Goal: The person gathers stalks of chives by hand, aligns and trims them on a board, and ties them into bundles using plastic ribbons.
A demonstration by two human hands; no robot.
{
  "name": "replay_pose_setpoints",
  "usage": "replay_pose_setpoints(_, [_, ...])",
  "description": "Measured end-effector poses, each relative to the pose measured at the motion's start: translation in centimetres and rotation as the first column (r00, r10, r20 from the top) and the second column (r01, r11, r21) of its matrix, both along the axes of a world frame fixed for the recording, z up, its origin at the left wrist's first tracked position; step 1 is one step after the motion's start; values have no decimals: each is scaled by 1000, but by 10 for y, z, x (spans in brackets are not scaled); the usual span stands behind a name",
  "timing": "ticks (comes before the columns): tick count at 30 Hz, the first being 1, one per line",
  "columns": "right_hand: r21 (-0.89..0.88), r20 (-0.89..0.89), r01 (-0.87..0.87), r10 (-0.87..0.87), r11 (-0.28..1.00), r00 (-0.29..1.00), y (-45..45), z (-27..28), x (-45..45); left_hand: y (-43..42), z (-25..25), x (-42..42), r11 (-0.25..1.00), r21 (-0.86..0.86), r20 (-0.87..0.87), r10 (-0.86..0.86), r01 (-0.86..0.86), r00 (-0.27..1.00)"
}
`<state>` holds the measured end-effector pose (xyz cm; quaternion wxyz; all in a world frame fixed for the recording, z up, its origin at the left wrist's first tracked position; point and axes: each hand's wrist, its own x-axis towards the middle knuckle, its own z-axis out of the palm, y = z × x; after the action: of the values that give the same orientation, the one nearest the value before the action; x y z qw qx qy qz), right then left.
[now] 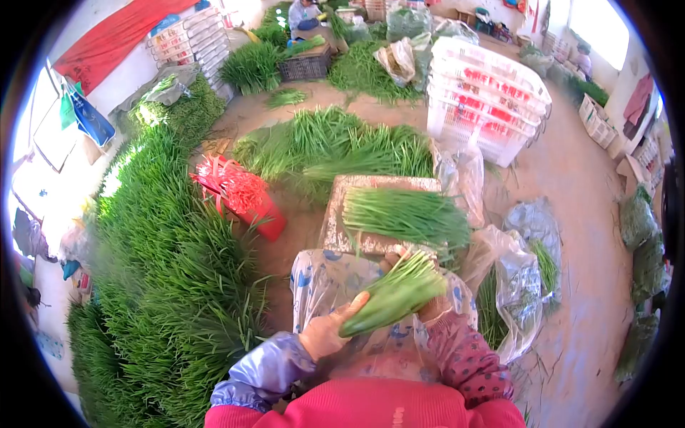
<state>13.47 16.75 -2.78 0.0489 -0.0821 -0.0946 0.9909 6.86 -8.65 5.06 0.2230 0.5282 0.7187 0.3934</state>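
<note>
A bundle of green chives (396, 292) lies slantwise over my lap, its pale stem ends pointing up and right. My left hand (334, 329) is closed round the lower leafy end, thumb on top. Behind the bundle, my right hand (434, 309) supports the other end; most of its fingers are hidden. Just beyond, a loose pile of chives (403, 214) rests on a worn, pale board (342, 232). A clear plastic apron with blue prints (307, 278) covers my lap.
Tall heaped chives (164, 271) fill the left side. Red ties (230, 184) sit on a red container (267, 217). More chives (335, 143) lie beyond the board. Stacked white crates (485, 100) and plastic bags (510, 271) stand right. A person (305, 14) sits at the back.
</note>
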Motion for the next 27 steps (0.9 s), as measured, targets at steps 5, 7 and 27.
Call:
replay_pose_setpoints(5, [-131,-292,-157,113,979,950,-10,-4,24,0,-19,26,944,-328,-264,-127,35,956])
replay_pose_setpoints(7, [-245,-522,-174,22,954,853,-10,-1,20,5,6,14,926,-312,-212,-285,212,935])
replay_pose_setpoints(27, [124,-145,128,-109,984,983,-27,63,55,64,-27,1,862,-7,984,-85,508,158])
